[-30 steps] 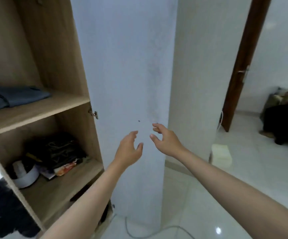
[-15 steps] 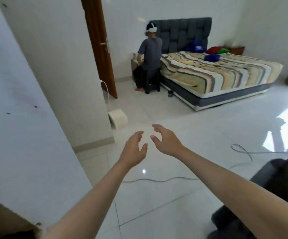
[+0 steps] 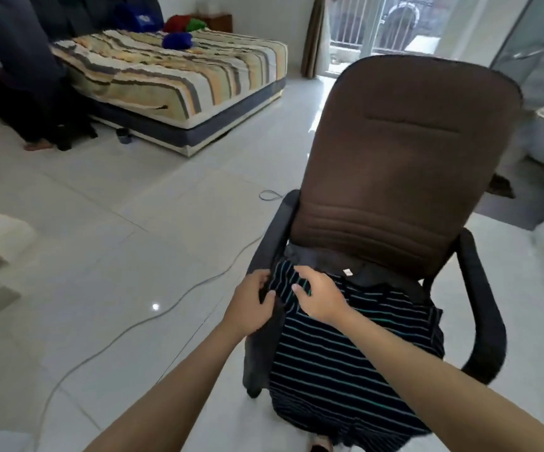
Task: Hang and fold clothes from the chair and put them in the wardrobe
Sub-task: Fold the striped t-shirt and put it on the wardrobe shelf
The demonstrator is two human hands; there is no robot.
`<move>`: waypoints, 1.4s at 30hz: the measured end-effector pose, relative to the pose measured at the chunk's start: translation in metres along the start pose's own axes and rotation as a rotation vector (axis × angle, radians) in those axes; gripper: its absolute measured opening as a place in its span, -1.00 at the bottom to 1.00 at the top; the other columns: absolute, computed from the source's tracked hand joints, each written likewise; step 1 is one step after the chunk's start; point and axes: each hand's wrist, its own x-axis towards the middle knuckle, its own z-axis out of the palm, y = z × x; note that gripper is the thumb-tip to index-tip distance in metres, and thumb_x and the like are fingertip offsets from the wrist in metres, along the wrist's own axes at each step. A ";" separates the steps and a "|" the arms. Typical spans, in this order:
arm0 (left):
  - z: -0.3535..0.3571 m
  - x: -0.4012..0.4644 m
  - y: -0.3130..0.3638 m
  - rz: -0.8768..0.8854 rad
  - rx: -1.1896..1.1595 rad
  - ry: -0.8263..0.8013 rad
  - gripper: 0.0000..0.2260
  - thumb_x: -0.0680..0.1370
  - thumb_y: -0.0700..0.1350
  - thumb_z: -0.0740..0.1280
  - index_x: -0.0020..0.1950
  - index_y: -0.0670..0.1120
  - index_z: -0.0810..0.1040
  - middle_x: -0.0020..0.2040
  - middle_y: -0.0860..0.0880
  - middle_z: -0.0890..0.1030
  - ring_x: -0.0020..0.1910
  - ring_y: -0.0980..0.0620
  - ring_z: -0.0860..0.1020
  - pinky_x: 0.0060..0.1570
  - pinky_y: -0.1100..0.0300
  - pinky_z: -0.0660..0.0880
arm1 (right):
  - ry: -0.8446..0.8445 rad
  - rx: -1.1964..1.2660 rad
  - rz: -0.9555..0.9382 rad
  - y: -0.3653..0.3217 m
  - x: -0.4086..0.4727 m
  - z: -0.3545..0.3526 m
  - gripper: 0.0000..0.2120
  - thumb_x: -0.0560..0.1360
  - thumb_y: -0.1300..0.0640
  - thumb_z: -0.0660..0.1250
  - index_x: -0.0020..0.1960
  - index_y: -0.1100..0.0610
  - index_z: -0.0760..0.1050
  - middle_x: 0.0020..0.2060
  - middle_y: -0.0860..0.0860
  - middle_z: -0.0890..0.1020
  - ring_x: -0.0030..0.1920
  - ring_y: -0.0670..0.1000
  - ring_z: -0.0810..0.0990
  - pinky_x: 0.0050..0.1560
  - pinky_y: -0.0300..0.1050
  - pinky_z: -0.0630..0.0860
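The striped shirt (image 3: 345,350) lies lengthwise down the chair (image 3: 404,151) seat, collar toward the backrest; left hand (image 3: 252,303) and right hand (image 3: 318,296) pinch its upper-left edge.

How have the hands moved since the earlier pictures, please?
Yes: from empty air by the wardrobe, left hand and right hand came down onto the striped shirt on the chair.
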 end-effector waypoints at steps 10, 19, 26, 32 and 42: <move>0.170 0.135 0.011 -0.115 0.141 -0.384 -0.59 0.58 -0.13 0.27 0.41 -0.17 0.33 0.35 -0.10 0.42 0.36 -0.06 0.39 0.25 0.26 0.32 | -0.016 0.040 0.438 0.246 0.022 -0.056 -0.55 0.59 0.04 0.21 0.45 0.11 0.28 0.34 0.07 0.45 0.29 0.09 0.45 0.21 -0.01 0.48; 0.261 0.241 -0.044 -0.132 0.455 -0.486 -0.63 0.55 -0.08 0.29 0.34 -0.15 0.43 0.30 -0.10 0.43 0.30 -0.09 0.39 0.30 0.12 0.34 | -0.050 -0.152 0.534 0.383 0.090 -0.061 -0.56 0.58 0.11 0.20 0.44 0.08 0.28 0.34 0.12 0.39 0.32 0.20 0.32 0.18 0.08 0.46; 0.296 0.285 -0.074 -0.087 0.632 -0.661 -0.65 0.55 -0.05 0.26 0.34 0.02 0.43 0.45 -0.02 0.31 0.42 -0.07 0.26 0.41 -0.06 0.21 | -0.142 -0.320 0.492 0.430 0.117 -0.053 -0.55 0.53 0.08 0.25 0.40 -0.05 0.29 0.27 0.04 0.44 0.30 0.16 0.33 0.31 0.07 0.27; 0.308 0.298 -0.068 -0.060 0.579 -0.710 -0.77 0.50 -0.18 0.32 0.13 0.03 0.53 0.05 -0.02 0.41 0.00 -0.05 0.52 0.11 0.05 0.47 | -0.069 -0.141 0.340 0.435 0.114 -0.061 -0.72 0.47 0.17 0.34 0.14 0.01 0.37 0.00 0.05 0.46 -0.09 0.18 0.54 -0.10 0.00 0.46; 0.273 0.287 -0.013 0.075 0.815 -0.657 -0.80 0.45 -0.12 0.35 -0.07 0.18 0.61 0.04 0.15 0.61 0.09 0.06 0.51 0.13 0.09 0.33 | -0.115 -0.401 0.216 0.398 0.090 -0.105 -0.83 0.48 0.15 0.32 0.01 -0.07 0.57 -0.01 -0.09 0.60 0.12 0.07 0.43 0.06 -0.05 0.33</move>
